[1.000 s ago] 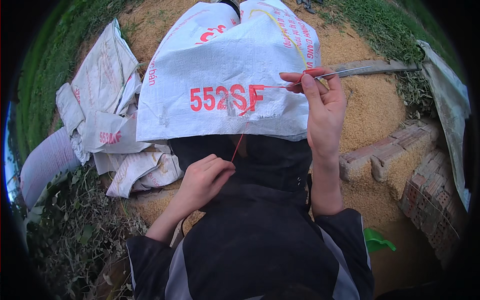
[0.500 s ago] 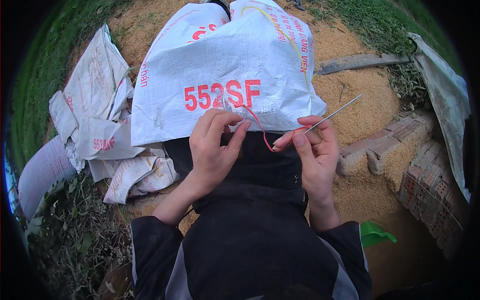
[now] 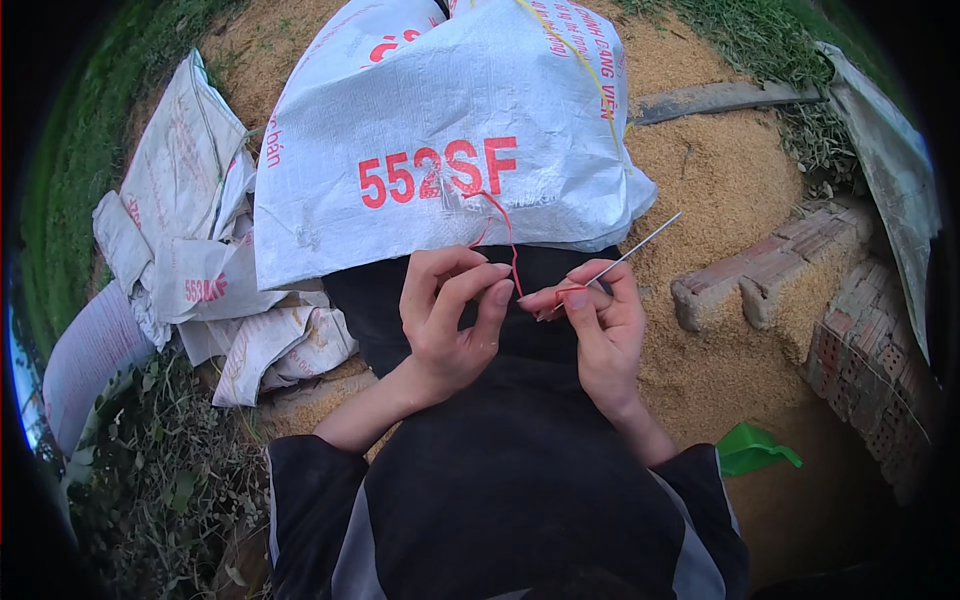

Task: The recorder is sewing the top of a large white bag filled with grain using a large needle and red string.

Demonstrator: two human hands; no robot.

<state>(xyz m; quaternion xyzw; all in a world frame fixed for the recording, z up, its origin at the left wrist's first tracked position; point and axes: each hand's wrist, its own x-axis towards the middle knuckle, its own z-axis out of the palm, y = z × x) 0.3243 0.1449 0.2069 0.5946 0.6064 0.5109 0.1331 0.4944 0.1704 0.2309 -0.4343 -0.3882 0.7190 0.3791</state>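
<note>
A white woven sack [image 3: 440, 110] with red print lies across my lap, its lower edge over my dark trousers. Red string [image 3: 514, 245] comes out of a worn spot in the print and runs down to my right hand [image 3: 605, 325]. That hand is closed on a long metal needle [image 3: 645, 238], pinched between thumb and fingers with the string looped beside it; its thin end points up and right. My left hand [image 3: 450, 315] is just below the sack's edge, fingers curled toward the thumb. A second strand of red string runs behind its fingertips, which partly hide the grip.
Used woven sacks [image 3: 180, 190] lie heaped at the left, beside a filled sack [image 3: 92, 360]. Grain husks [image 3: 735, 165] cover the ground. Bricks [image 3: 780, 265], a grey strip [image 3: 725, 100] and a green plastic piece [image 3: 755, 450] are on the right.
My left hand has moved down and slightly right, off the sack's edge. The right hand, with needle and string, has shifted left and a little down. The sack has moved slightly upward in view.
</note>
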